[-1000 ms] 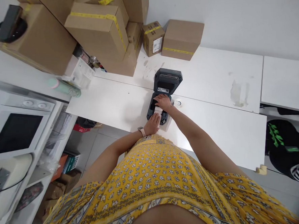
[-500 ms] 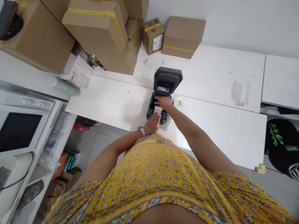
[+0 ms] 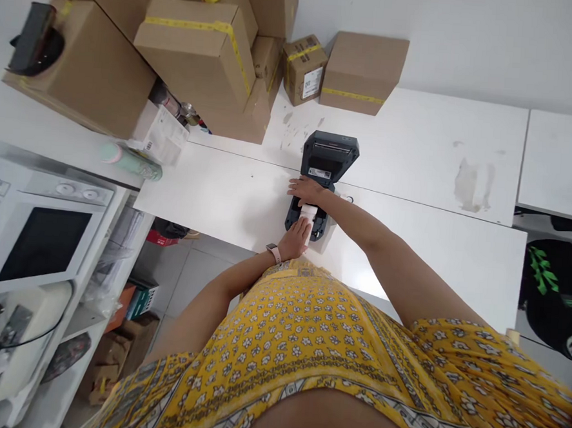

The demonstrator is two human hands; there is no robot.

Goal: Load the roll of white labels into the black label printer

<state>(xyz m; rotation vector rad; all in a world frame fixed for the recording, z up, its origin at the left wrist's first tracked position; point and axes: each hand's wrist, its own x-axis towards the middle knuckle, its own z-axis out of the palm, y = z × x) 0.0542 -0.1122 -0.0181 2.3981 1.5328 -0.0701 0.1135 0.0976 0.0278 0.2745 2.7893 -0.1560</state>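
Note:
A dark grey label printer (image 3: 324,153) stands on the white table with its lid raised. A white label strip (image 3: 308,211) comes out over its front side. My left hand (image 3: 294,239), wearing a watch with a pale pink band, has its fingers over this strip and holds it at the printer's front; its thumb is mostly hidden. My right hand (image 3: 307,191) lies across the printer's base near the hinge, fingers stretched out and apart toward the left edge. It covers part of the inside. A small white roll (image 3: 345,198) sits right of the printer, mostly behind my right forearm.
Cardboard boxes (image 3: 194,44) with yellow tape are stacked at the back left, and another box (image 3: 362,70) stands behind the printer. A green bottle (image 3: 131,160) lies on the left. A white microwave (image 3: 47,225) is at far left; a black bag (image 3: 553,288) is at right.
My right hand has moved from inside the printer's base toward its left edge, its fingers now stretched out. My left hand stays on the label strip. The camera view has shifted slightly.

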